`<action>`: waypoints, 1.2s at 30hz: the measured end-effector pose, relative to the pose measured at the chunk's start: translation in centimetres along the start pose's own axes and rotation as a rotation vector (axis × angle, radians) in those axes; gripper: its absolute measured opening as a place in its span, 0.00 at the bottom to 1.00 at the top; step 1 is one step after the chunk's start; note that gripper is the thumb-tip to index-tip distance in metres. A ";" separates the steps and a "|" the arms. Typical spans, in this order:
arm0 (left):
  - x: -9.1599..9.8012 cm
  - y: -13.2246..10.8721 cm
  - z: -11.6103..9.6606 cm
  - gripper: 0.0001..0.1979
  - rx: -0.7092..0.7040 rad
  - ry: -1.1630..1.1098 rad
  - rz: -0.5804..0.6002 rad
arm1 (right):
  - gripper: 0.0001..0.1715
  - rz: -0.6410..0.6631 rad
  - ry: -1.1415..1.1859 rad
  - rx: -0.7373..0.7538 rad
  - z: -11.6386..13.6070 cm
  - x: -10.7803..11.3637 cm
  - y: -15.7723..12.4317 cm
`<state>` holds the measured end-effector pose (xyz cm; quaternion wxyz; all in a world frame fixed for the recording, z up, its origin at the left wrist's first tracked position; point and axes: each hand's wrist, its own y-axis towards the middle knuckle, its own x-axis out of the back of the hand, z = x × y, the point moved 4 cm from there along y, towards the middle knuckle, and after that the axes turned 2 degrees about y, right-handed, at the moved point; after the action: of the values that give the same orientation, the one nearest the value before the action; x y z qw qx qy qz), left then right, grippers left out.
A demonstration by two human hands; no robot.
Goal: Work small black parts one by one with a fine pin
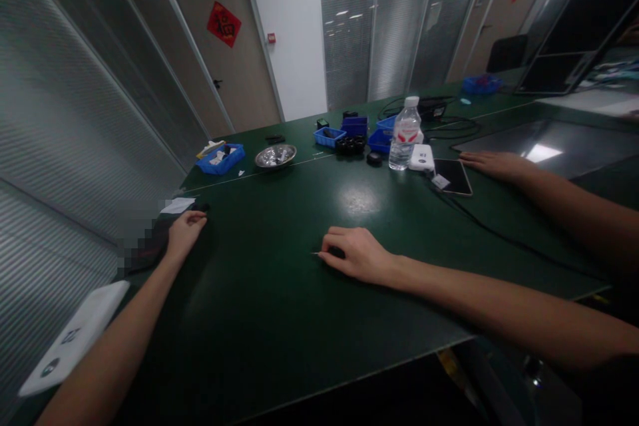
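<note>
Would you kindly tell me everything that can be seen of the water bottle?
The bottle looks like clear, see-through plastic, with a white cap on top and a red-and-white label around its body. It stands upright on the dark green table, which supports its base. A white box is just right of it in view; whether they touch is unclear. Nothing is seen gripping it. The label's print is too blurred to read.

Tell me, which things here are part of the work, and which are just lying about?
Seemingly in the work:
thin piece, pinched in the right hand
possibly the black object by the left hand

Seemingly lying about:
bottle
bowl
dark slab
</note>
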<state>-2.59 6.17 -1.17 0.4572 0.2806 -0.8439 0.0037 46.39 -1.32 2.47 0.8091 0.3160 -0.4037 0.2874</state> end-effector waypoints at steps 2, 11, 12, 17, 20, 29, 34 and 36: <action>0.0 -0.1 -0.1 0.17 -0.012 0.008 0.001 | 0.12 -0.005 0.001 0.005 0.0 0.0 0.0; -0.1 -0.2 -0.1 0.19 -0.070 0.070 0.008 | 0.13 0.009 0.018 -0.002 0.0 0.1 -0.1; 0.0 -0.2 -0.1 0.19 -0.075 0.075 0.006 | 0.13 0.015 0.017 -0.004 0.0 0.1 -0.1; 0.1 -0.5 -0.4 0.19 -0.101 0.095 -0.016 | 0.12 0.015 0.005 -0.005 0.1 0.2 0.0; 0.1 -0.5 -0.5 0.17 -0.117 0.109 -0.026 | 0.12 0.011 0.008 -0.002 0.0 0.2 0.0; 0.1 -0.4 -0.4 0.17 -0.116 0.124 -0.028 | 0.12 0.017 0.010 -0.001 0.0 0.1 0.0; 0.1 -0.5 -0.5 0.16 -0.117 0.125 -0.021 | 0.12 0.017 0.011 -0.008 0.2 0.2 0.0; 0.1 -0.6 -0.6 0.15 -0.121 0.129 -0.013 | 0.12 0.021 0.015 -0.013 0.3 0.3 0.0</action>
<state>-1.93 5.75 -0.89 0.5266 0.2573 -0.8096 -0.0322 46.42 -1.46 2.81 0.8111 0.3043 -0.4028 0.2953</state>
